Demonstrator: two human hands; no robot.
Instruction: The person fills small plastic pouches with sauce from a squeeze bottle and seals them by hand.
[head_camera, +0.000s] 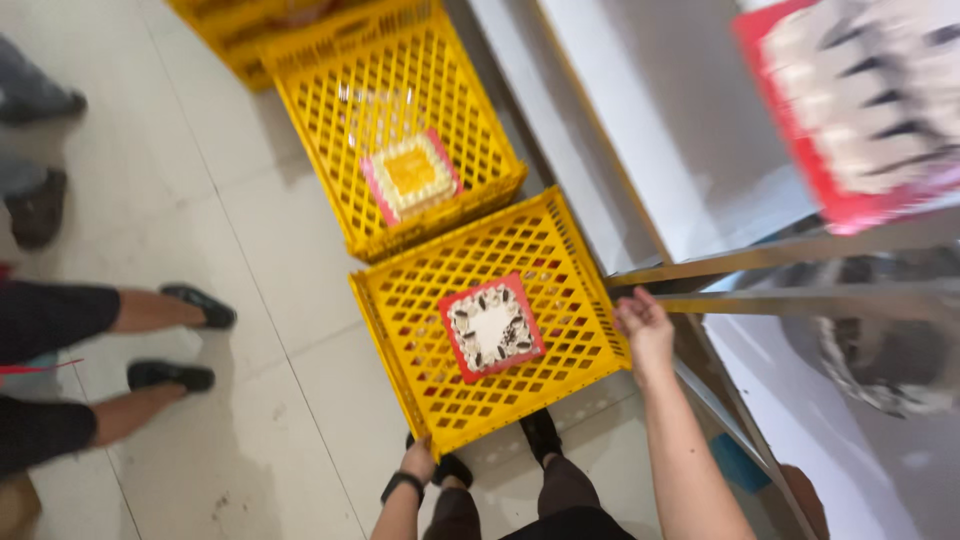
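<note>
- Pale floor tiles (200, 200) fill the left of the view; a grey counter (680, 130) with a metal edge runs along the right.
- Your left hand (418, 462) clasps the near corner of the front yellow crate (420, 380); the fingers are tucked under the rim and mostly hidden, and a dark wristband sits just below the hand.
- Your right hand (645, 322) grips the crate's right rim, fingers curled over the edge.
- Inside this crate, a white cake with dark pieces (491, 326) lies on a red square board, about in the middle.
- A second yellow crate (330, 110), just beyond and touching the first, holds a yellow-topped cake (412, 174) on a pink board under a clear cover that is hard to make out.
- A third crate at the top edge is cut off.
- Your dark shoes (541, 432) show partly under the front crate.
- Another person's legs and black shoes (200, 306) stand at left, cut off by the frame.
- A blurred red-edged box (860, 110) at upper right is indistinct.
</note>
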